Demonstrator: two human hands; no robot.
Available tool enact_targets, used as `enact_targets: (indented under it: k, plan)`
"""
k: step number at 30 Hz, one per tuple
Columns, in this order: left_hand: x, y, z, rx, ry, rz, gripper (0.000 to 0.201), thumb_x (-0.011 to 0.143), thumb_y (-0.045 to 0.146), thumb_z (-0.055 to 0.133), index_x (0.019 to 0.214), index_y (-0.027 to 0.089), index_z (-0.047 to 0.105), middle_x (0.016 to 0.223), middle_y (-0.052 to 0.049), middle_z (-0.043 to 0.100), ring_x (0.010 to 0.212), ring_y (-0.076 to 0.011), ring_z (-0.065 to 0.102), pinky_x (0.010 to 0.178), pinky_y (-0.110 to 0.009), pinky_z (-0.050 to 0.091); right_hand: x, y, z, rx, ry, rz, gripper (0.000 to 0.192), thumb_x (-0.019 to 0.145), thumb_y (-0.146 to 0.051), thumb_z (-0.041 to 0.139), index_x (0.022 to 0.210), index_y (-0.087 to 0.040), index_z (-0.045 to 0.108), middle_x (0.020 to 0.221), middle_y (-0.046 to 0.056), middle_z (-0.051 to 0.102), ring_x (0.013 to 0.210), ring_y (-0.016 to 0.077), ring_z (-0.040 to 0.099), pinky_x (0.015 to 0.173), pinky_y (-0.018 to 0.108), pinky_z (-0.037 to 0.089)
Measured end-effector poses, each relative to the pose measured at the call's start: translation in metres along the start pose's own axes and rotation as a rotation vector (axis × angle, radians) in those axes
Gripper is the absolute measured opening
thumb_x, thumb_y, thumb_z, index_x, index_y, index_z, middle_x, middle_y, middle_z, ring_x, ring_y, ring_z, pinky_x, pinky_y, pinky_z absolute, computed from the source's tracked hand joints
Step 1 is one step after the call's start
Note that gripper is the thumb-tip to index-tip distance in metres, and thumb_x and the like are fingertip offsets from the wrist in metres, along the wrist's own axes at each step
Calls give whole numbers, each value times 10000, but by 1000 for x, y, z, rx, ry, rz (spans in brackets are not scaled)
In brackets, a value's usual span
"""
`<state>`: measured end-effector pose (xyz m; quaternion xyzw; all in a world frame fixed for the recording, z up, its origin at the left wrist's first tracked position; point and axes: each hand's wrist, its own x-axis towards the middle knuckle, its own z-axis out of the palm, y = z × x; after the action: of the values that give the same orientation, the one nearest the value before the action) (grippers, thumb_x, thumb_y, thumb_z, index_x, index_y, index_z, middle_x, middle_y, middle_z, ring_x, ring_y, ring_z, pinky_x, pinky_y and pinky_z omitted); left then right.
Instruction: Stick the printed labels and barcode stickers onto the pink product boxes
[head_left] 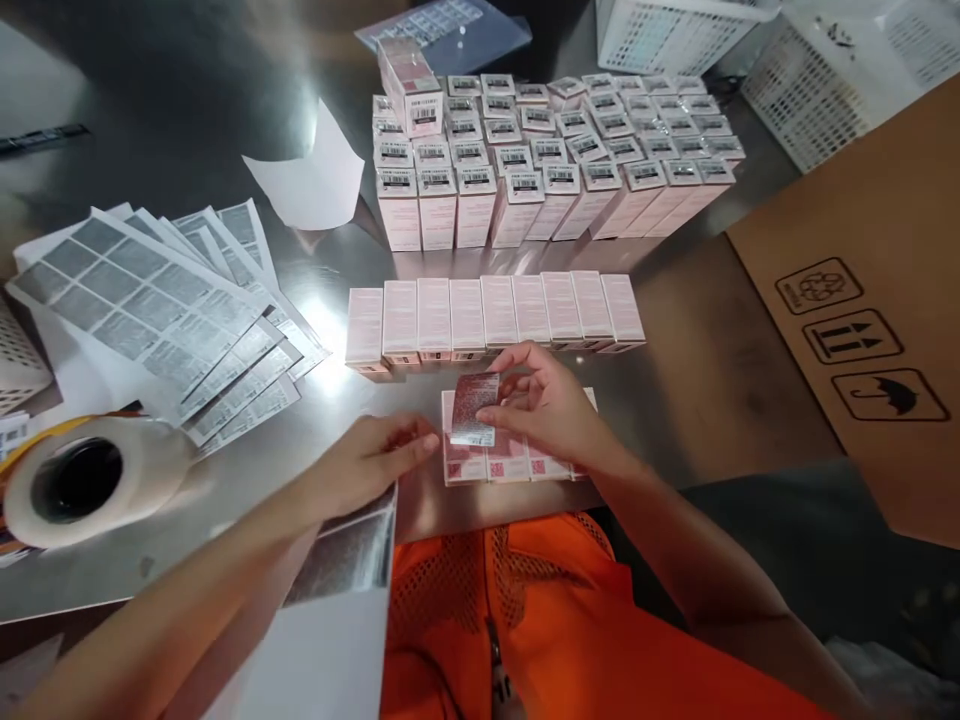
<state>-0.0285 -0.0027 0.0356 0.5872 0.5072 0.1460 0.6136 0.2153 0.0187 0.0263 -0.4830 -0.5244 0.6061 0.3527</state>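
My right hand pinches a small silvery label printed with fine text. It holds the label over a short row of pink-and-white boxes lying in front of me, partly hidden by the hand. I cannot tell whether the label touches them. My left hand is curled just left of these boxes, thumb towards the fingers. Under it a label sheet, part silver and part white, hangs down past the table edge, its top corner in the hand's grip. Just beyond is a row of pale pink boxes.
Barcoded boxes stand in several rows at the back, one lying on top. Fanned label sheets and a roll of clear tape lie left. A curled white paper is behind. White baskets and a cardboard carton bound the right.
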Motion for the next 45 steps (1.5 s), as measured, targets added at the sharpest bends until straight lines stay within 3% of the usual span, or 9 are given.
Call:
enact_targets:
  k: [4, 9, 14, 19, 24, 33, 45]
  plan:
    - [-4, -11, 24, -41, 22, 3, 332, 919, 470, 560, 820, 179, 685, 624, 13, 611, 589, -136, 560, 559, -230, 388, -2, 7, 3, -2, -35, 45, 462, 657, -318, 875, 972, -245, 546, 845, -15, 616, 740, 138, 620, 630, 258, 547]
    - [-4, -16, 39, -86, 108, -51, 352, 917, 454, 556, 721, 173, 634, 607, 6, 647, 581, -124, 561, 585, -229, 399, -5, 15, 7, -59, -31, 57, 416, 684, -304, 854, 981, -248, 567, 871, -3, 641, 753, 151, 648, 622, 266, 566]
    - [-6, -14, 50, -37, 198, -116, 366, 904, 448, 532, 702, 167, 653, 601, -6, 644, 556, -125, 525, 555, -241, 374, -8, 12, 10, -237, 107, -72, 220, 789, -304, 787, 954, -240, 656, 969, 13, 665, 816, 137, 659, 692, 251, 571]
    - [-4, -11, 55, 20, 207, -184, 416, 900, 486, 519, 666, 172, 658, 535, 20, 573, 490, -101, 426, 495, -241, 302, 1, 9, 13, -438, 264, -60, 124, 808, -332, 774, 795, -220, 724, 756, -11, 691, 648, 114, 616, 604, 231, 512]
    - [-2, -14, 59, 68, 220, -198, 487, 930, 480, 467, 558, 180, 565, 477, 30, 518, 462, -90, 407, 498, -239, 289, 10, 11, 16, -491, 275, 15, 108, 778, -295, 791, 730, -212, 740, 659, -22, 699, 569, 109, 593, 554, 228, 474]
    - [2, -17, 58, 2, 209, -263, 450, 898, 459, 485, 567, 169, 582, 473, 55, 369, 472, -82, 290, 466, -240, 213, 11, 12, 21, -629, 292, -43, 106, 769, -252, 795, 696, -210, 730, 638, -31, 670, 566, 110, 566, 567, 246, 439]
    - [6, -17, 56, -70, 191, -313, 436, 862, 458, 507, 570, 157, 626, 474, 53, 363, 481, -83, 273, 462, -240, 197, 11, 15, 21, -683, 265, -70, 119, 808, -276, 775, 724, -210, 721, 660, -34, 664, 594, 118, 581, 604, 257, 428]
